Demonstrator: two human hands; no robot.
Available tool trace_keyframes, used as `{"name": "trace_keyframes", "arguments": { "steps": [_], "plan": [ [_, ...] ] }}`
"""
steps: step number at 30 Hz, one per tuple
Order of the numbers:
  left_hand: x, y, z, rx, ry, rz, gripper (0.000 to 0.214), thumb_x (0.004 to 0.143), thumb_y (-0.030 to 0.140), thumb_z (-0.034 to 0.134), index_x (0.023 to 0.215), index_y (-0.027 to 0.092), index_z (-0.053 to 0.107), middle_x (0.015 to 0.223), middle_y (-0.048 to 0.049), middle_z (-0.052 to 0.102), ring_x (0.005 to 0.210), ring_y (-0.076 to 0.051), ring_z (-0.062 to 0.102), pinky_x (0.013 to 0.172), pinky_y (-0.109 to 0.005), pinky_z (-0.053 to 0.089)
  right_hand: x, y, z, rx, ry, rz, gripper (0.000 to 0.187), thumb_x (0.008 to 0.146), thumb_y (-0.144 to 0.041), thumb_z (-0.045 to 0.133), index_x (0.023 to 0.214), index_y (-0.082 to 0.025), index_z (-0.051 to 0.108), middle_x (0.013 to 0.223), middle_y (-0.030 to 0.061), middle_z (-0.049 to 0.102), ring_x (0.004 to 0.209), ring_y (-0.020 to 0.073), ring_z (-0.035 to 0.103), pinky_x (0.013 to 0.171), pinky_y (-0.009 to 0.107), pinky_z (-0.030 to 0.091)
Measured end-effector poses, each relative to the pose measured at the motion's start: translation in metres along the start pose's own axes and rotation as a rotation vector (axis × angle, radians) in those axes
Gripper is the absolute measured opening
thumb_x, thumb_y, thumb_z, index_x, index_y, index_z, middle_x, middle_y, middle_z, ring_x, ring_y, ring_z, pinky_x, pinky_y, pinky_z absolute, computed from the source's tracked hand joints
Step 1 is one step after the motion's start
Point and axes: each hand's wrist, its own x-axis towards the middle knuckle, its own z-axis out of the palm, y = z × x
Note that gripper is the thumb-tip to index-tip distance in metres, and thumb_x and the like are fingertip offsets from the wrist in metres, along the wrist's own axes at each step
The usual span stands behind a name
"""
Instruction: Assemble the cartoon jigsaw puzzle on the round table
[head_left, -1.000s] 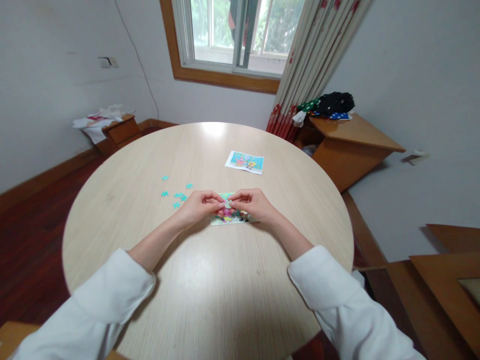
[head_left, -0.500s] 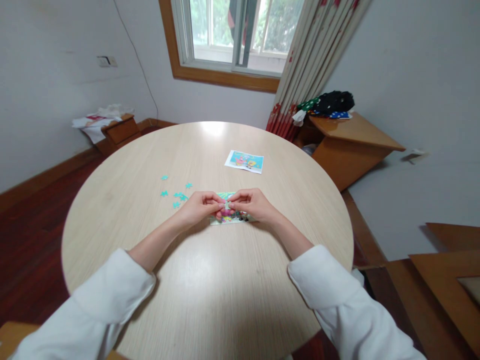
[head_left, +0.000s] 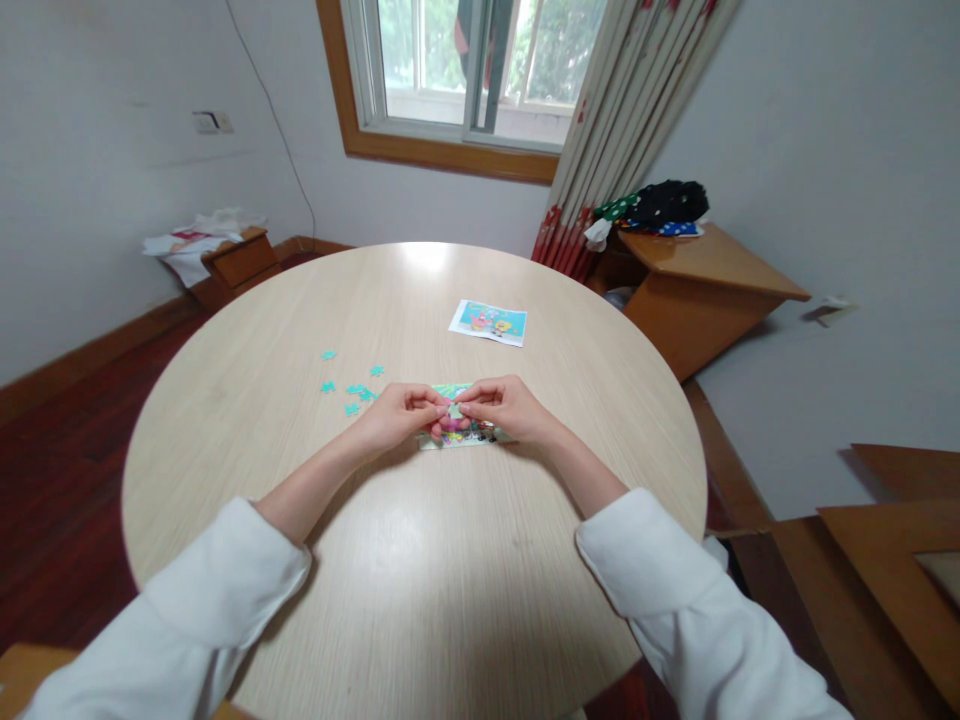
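Observation:
Over a colourful, partly covered jigsaw puzzle (head_left: 469,437) on the table, my two hands meet fingertip to fingertip. A small pale puzzle piece (head_left: 454,410) is pinched between them. My left hand (head_left: 409,412) is closed on its left side, thumb and forefinger together. From the right, my right hand (head_left: 504,408) grips the same piece with thumb and forefinger. Several loose teal puzzle pieces (head_left: 353,410) lie to the left of my left hand. Much of the jigsaw is hidden beneath my fingers.
A printed picture sheet (head_left: 491,323) with cartoon figures lies farther back on the round wooden table (head_left: 405,580). Behind the table are a window and a curtain (head_left: 622,110). A wooden cabinet (head_left: 705,270) with cloths on top stands at the right.
Both hands stay almost in place; the pale piece between the fingertips appears slightly turned. The loose pieces and the picture sheet have not moved on the table.

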Motion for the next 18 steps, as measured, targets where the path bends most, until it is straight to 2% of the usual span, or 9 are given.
{"name": "trace_keyframes", "arguments": {
  "steps": [5,9,13,16,18],
  "plan": [
    [0.003,-0.005,-0.002,0.034,0.017,0.017,0.027,0.065,0.037,0.073,0.07,0.013,0.061,0.06,-0.0021,0.063,0.053,-0.011,0.057,0.059,-0.029,0.048,0.0,-0.002,-0.002,-0.03,0.014,-0.021,0.034,0.055,-0.038,0.081,0.074,-0.013,0.069,0.065,0.0025,0.067,0.06,0.012,0.061,0.06,0.026,0.046],
    [0.005,-0.01,-0.004,0.171,0.104,0.121,0.021,0.069,0.034,0.067,0.07,0.014,0.061,0.06,-0.0017,0.062,0.054,-0.012,0.057,0.057,-0.027,0.046,-0.005,-0.008,-0.013,-0.05,0.036,-0.013,0.029,0.058,-0.035,0.08,0.073,-0.013,0.068,0.06,0.0004,0.064,0.057,0.0111,0.059,0.057,0.026,0.045],
    [0.003,-0.012,-0.005,0.429,0.159,0.316,0.017,0.075,0.032,0.062,0.073,0.016,0.066,0.074,-0.0056,0.067,0.071,-0.016,0.062,0.071,-0.032,0.05,-0.011,-0.017,-0.037,-0.093,0.048,0.017,0.026,0.062,-0.034,0.078,0.074,-0.013,0.067,0.06,0.0013,0.065,0.058,0.0116,0.06,0.059,0.027,0.047],
    [0.002,-0.015,-0.007,0.608,0.115,0.451,0.019,0.079,0.032,0.06,0.081,0.017,0.07,0.09,-0.009,0.068,0.088,-0.019,0.063,0.086,-0.037,0.049,-0.015,-0.025,-0.057,-0.207,0.004,0.091,0.025,0.06,-0.032,0.079,0.071,-0.013,0.066,0.06,0.0024,0.066,0.057,0.0107,0.06,0.057,0.025,0.045],
    [0.002,-0.017,-0.009,0.705,0.085,0.479,0.023,0.081,0.035,0.059,0.091,0.018,0.07,0.107,-0.0115,0.066,0.1,-0.021,0.062,0.093,-0.04,0.046,-0.018,-0.028,-0.068,-0.277,-0.056,0.155,0.024,0.061,-0.031,0.078,0.07,-0.012,0.067,0.061,0.0033,0.067,0.055,0.0093,0.059,0.055,0.024,0.043]
  ]
}}
